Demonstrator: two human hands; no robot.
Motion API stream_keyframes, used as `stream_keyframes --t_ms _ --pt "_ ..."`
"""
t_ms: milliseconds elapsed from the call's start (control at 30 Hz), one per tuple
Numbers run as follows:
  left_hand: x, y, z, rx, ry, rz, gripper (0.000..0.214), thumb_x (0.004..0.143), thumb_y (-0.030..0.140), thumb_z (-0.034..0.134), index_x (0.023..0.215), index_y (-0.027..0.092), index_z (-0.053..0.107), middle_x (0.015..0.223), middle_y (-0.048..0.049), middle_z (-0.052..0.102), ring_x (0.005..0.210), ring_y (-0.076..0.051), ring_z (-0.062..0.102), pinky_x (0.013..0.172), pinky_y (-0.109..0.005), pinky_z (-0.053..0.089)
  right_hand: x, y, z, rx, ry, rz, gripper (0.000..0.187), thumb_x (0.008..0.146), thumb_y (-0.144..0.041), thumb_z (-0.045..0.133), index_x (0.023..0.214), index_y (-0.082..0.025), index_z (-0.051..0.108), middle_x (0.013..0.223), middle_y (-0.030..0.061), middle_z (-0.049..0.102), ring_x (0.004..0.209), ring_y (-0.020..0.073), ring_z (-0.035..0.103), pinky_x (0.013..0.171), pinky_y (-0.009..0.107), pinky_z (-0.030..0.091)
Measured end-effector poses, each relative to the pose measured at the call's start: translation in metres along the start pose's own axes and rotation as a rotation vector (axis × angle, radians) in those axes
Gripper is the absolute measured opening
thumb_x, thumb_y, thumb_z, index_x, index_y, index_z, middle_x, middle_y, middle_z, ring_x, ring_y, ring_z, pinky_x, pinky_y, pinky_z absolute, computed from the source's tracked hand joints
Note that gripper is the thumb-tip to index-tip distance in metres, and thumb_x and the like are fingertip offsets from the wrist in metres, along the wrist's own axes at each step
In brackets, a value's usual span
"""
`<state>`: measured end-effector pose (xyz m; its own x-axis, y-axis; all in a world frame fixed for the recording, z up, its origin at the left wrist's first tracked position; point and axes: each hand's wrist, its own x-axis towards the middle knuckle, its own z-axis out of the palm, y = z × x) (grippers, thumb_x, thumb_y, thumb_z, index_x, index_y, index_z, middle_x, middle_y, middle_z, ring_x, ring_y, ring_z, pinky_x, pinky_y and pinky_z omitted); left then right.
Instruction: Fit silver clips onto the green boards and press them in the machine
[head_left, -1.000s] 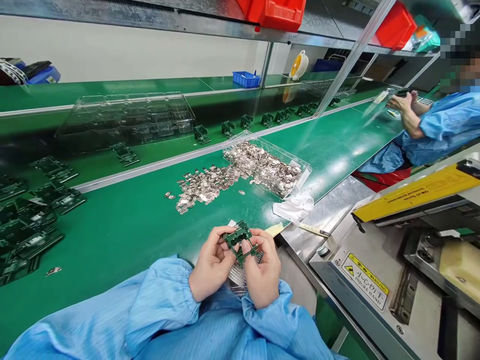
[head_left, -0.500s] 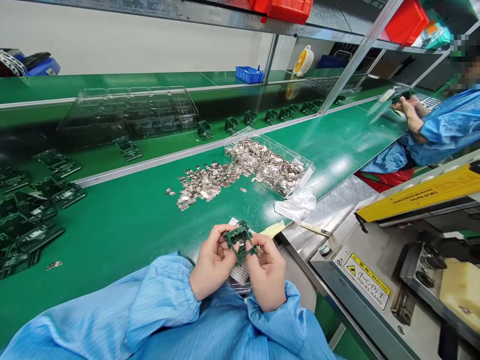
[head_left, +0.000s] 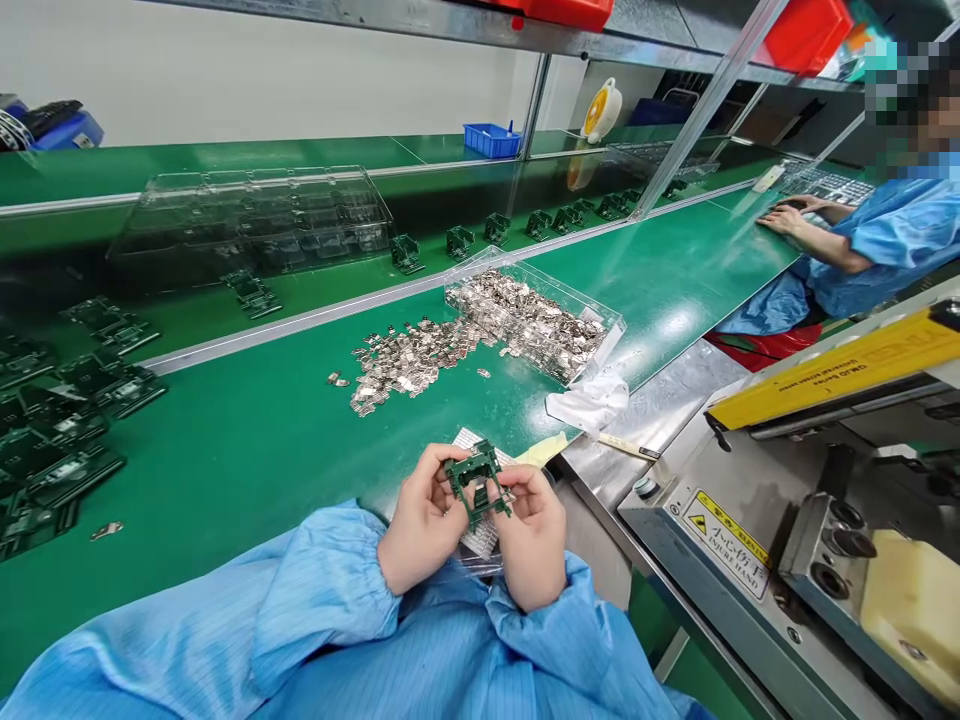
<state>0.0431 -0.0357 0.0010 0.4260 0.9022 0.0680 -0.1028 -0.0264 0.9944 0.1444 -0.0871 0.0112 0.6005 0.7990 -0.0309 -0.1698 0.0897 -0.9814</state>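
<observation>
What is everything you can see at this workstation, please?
circuit board: one, green, held between both hands
parts box: one, clear, mid-bench, full of silver pieces
loose metal pieces: many, silver, left of box
blister trays: several, clear, belt behind
other boards: many, green, belt at left
cloth: one, white, beside box
bin: one, blue, far bench
machine: one, grey with yellow bar, right
co-worker: one, blue gown, far right
left hand: one, bare, on board's left side
right hand: one, bare, on board's right side

My left hand (head_left: 421,530) and right hand (head_left: 534,548) meet low in front of me, palms turned toward each other, fingers curled, thumbs and fingertips pinched tight between them, both wrists cuffed in blue sleeves.
</observation>
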Motion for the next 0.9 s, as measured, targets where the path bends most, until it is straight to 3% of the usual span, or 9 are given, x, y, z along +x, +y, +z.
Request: stream_keyframes --t_ms 433,533,667,767,900 --pt "-0.01 0.003 0.0 0.016 -0.118 -0.046 0.031 0.072 0.014 0.069 0.098 0.02 0.052 0.076 0.0037 0.057 0.061 -0.008 0.052 0.058 -0.019 0.048 -0.019 0.003 -0.004 0.076 0.07 0.054 0.019 0.07 -0.026 0.069 0.071 -0.021 0.05 0.063 -0.0043 0.053 0.055 0.0109 0.051 0.052 0.021 0.046" --pt "-0.007 0.005 -0.003 0.033 -0.137 -0.026 0.031 0.073 0.018 0.069 0.099 0.019 0.052 0.082 0.0021 0.057 0.066 -0.009 0.055 0.064 -0.021 0.051 -0.021 0.006 -0.019 0.037 0.084 0.009 0.017 0.075 -0.031 0.068 0.08 -0.02 0.055 0.072 -0.0006 0.058 0.066 0.0141 0.056 0.06 0.025 0.049" --pt "0.01 0.012 -0.009 0.027 -0.092 0.029 0.034 0.072 0.024 0.072 0.099 0.019 0.051 0.083 0.0008 0.059 0.072 -0.011 0.059 0.069 -0.023 0.053 -0.022 0.024 -0.057 -0.107 0.227 -0.031 0.027 0.082 -0.046 0.063 0.088 -0.02 0.06 0.085 0.0054 0.063 0.078 0.0184 0.058 0.066 0.028 0.05" --pt "0.026 0.009 -0.004 0.035 -0.132 0.013 0.034 0.073 0.023 0.072 0.099 0.018 0.051 0.083 0.0002 0.06 0.077 -0.012 0.061 0.072 -0.022 0.052 -0.022 0.045 -0.072 -0.173 0.091 0.093 0.04 0.079 -0.058 0.061 0.083 -0.018 0.065 0.077 0.0069 0.065 0.07 0.0194 0.058 0.058 0.028 0.048" --pt "0.04 -0.005 0.01 0.026 -0.218 -0.021 0.035 0.074 0.025 0.069 0.103 0.018 0.05 0.086 -0.001 0.062 0.079 -0.012 0.062 0.072 -0.022 0.051 -0.016 0.062 -0.059 -0.147 -0.102 0.111 0.042 0.076 -0.06 0.064 0.077 -0.018 0.067 0.067 0.0035 0.064 0.06 0.0167 0.057 0.056 0.028 0.047"
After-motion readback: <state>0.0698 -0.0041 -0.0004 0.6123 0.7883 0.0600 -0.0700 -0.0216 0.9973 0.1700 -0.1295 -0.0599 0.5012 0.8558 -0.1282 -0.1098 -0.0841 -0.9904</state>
